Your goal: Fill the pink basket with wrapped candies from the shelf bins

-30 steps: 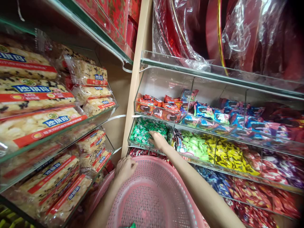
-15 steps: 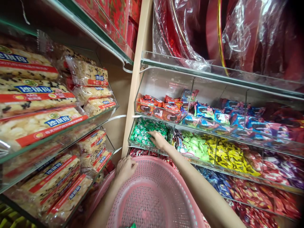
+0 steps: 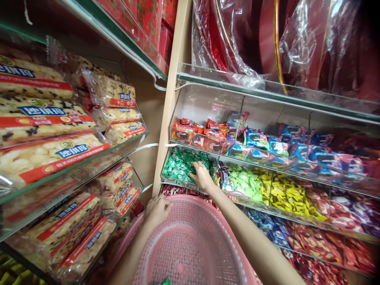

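My left hand (image 3: 158, 209) is closed over the left rim of a large pink perforated plastic basket (image 3: 190, 221). A scrap of green wrapper (image 3: 166, 282) shows inside at the basket's lower edge. My right hand (image 3: 202, 176) reaches over the front of a clear bin, among small green-wrapped candies (image 3: 178, 164). Its thumb and fingers are apart, with the fingertips at the candies and nothing visible held between them.
Right of the green candies are bins of light-green candies (image 3: 245, 182) and yellow ones (image 3: 285, 198). Above them runs a glass shelf of red and blue packets (image 3: 255, 140). Packaged puffed-grain bars (image 3: 68, 148) fill the left shelves. A wooden post (image 3: 166, 118) stands between.
My right hand has shifted slightly to the right over the green candies, and its fingers have spread wider. My left hand and the basket stay in place.
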Motion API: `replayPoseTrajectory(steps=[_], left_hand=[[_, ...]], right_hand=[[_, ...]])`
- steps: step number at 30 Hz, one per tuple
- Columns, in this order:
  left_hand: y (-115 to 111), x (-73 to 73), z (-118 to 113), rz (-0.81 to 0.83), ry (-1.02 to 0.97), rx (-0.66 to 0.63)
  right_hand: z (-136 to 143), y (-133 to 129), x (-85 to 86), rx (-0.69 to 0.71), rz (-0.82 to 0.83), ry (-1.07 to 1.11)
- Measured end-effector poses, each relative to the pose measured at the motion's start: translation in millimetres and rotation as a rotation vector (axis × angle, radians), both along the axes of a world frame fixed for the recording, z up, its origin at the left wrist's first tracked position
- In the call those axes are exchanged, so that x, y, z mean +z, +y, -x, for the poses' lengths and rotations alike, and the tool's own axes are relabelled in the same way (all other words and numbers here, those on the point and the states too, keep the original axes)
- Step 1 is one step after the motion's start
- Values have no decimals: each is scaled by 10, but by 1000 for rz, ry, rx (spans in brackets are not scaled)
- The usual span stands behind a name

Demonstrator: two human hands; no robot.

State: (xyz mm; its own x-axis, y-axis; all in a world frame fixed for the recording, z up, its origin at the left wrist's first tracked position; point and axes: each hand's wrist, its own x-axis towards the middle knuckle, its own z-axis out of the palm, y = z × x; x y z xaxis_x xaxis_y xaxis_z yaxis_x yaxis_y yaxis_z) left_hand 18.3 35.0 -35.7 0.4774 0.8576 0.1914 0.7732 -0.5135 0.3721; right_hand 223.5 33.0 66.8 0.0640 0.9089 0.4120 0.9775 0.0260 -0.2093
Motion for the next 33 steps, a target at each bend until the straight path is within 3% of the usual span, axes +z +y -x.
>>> replayPoseTrajectory(steps=[4, 12, 22, 33], left_hand=[[-3, -2, 2, -16, 5, 0], [4, -15, 2, -21, 3, -5], [18, -46, 4, -18, -13, -15], [18, -50, 12, -38, -12, -21]], right_hand=[[5, -48, 21, -49, 38, -48], [-39, 8, 4, 0, 56, -30], [110, 51, 120, -19, 108, -63], [138, 264, 127, 94, 164, -14]])
